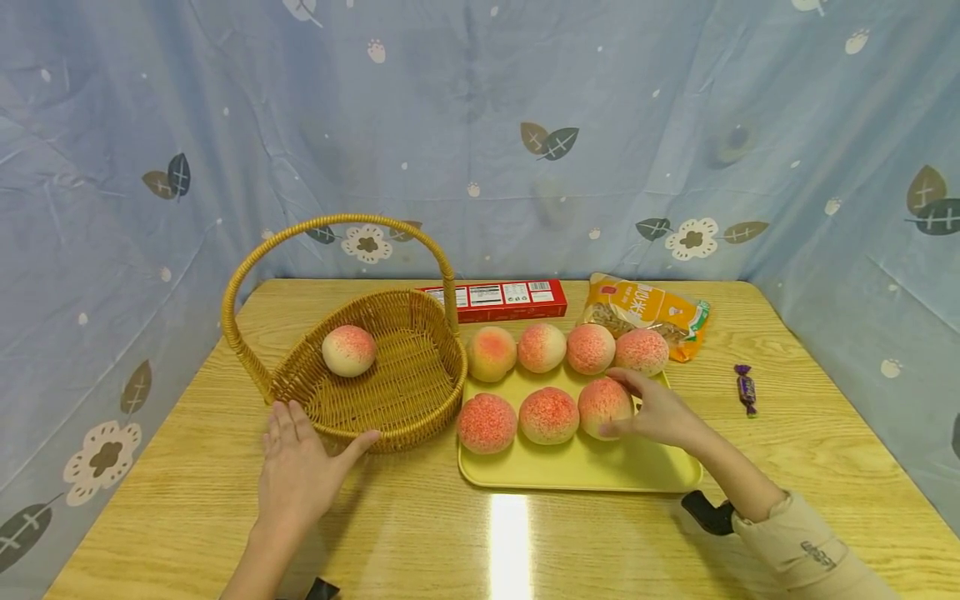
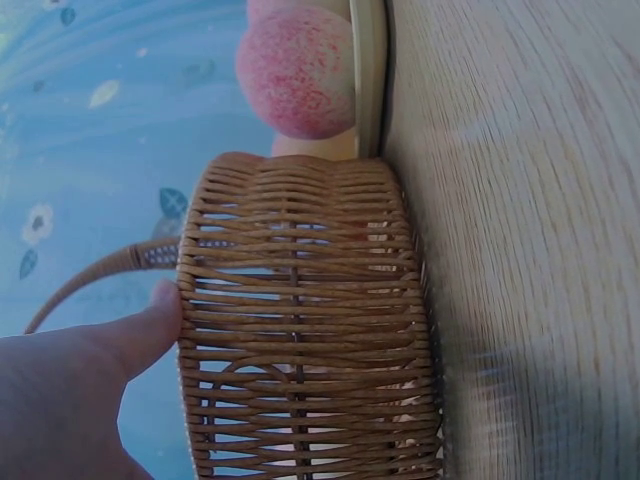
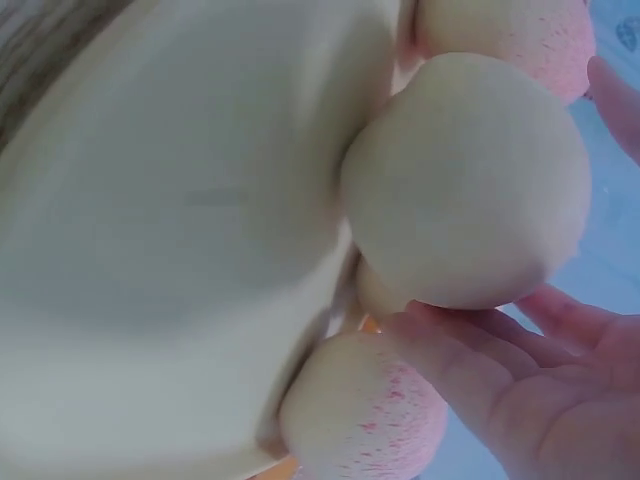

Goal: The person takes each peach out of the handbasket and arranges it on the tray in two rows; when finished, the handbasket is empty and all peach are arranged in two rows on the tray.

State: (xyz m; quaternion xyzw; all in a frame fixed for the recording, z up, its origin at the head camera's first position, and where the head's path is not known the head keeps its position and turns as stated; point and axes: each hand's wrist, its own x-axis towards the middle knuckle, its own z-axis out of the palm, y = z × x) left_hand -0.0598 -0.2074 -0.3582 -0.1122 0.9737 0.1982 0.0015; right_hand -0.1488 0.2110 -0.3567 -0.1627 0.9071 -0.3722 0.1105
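A brown wicker basket [image 1: 390, 433] with a tall arched handle stands on the left, and one pink-and-cream peach [image 1: 349, 351] lies in it. My left hand [image 1: 300, 467] rests on the basket's near side, fingers straight, thumb on the rim; the left wrist view shows that thumb at the woven edge [image 2: 290, 330]. On a yellow tray [image 1: 577, 475], several peaches lie in two rows. My right hand [image 1: 660, 414] reaches round the front row's rightmost peach [image 1: 604, 407], fingers and thumb spread. In the right wrist view the fingers lie along one side of this peach [image 3: 465, 180].
Behind the basket and tray lies a red box [image 1: 510, 302] with printed labels. An orange-and-clear food bag [image 1: 647, 310] sits at the tray's back right corner. A purple wrapped candy [image 1: 746, 390] is on the table's right side. A patterned blue curtain [image 1: 465, 142] surrounds the table.
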